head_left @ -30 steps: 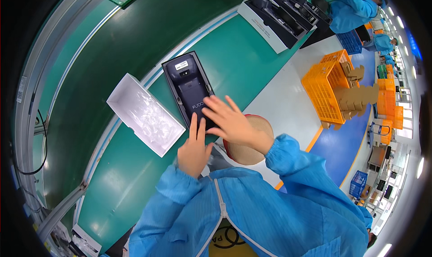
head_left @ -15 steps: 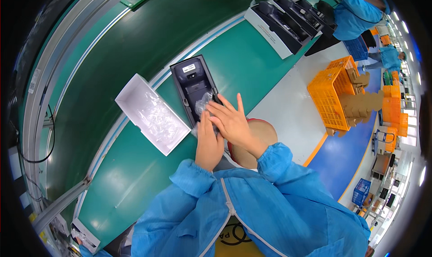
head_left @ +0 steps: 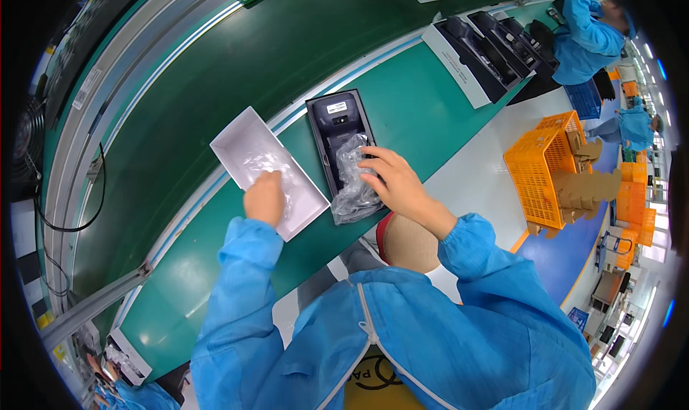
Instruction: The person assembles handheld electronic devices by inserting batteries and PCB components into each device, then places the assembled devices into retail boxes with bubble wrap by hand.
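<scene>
A narrow open box (head_left: 311, 126) with a black lining holds a dark handheld device (head_left: 336, 121) with a white label. Over its lower part lies a crumpled clear plastic bag (head_left: 352, 198), its end hanging past the near end of the box. My right hand (head_left: 402, 187) touches the bag's right side, fingers apart and slightly bent. To the left, a white open box (head_left: 240, 141) lies at a slant with clear plastic wrapping (head_left: 288, 187) inside. My left hand (head_left: 264, 198) reaches into it, fingers closed at the wrapping; the fingertips are partly hidden.
The green workbench (head_left: 416, 87) runs beside a dark green belt (head_left: 287, 44). Several black-lined boxes (head_left: 481, 58) stand at the far right. A round stool (head_left: 409, 243) is by the bench edge; an orange crate (head_left: 535, 173) with cardboard stands rightward. Co-workers (head_left: 592, 37) are at both ends.
My hands have come apart: the left moved from the device box into the white box, the right stayed by the plastic bag. The bag now lies spread lengthwise. The whole view has shifted slightly.
</scene>
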A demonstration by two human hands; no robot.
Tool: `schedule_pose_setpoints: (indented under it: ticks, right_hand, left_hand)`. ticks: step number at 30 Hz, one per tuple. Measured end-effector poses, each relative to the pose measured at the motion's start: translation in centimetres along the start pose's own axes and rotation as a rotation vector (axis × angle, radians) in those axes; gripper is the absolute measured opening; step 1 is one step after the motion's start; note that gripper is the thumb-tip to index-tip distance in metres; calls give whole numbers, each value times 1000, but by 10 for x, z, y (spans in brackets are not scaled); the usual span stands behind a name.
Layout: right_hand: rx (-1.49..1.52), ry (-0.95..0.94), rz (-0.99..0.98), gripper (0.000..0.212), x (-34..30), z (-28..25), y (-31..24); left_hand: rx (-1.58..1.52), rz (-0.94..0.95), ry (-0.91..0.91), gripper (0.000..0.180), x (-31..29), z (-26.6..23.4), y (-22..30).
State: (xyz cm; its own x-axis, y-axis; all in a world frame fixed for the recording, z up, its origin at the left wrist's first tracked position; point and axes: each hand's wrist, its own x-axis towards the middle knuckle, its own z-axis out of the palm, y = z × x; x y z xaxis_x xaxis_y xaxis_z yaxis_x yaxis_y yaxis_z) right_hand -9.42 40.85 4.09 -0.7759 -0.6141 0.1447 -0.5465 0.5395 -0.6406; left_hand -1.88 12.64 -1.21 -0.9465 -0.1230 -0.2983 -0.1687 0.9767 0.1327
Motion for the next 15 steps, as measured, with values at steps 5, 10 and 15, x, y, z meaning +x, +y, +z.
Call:
schedule_pose_setpoints:
  ticks: [5, 10, 15]
  right_hand:
    - [39, 38, -54, 42, -32, -20, -24]
    - [203, 201, 234, 44, -35, -2, -5]
    - [798, 286, 569, 65, -44, -13, 21]
  left_hand:
    - [-834, 38, 594, 26, -29, -83, 60]
    - [-859, 298, 342, 39, -14, -20, 145]
    - [-975, 239, 227, 40, -15, 11, 164]
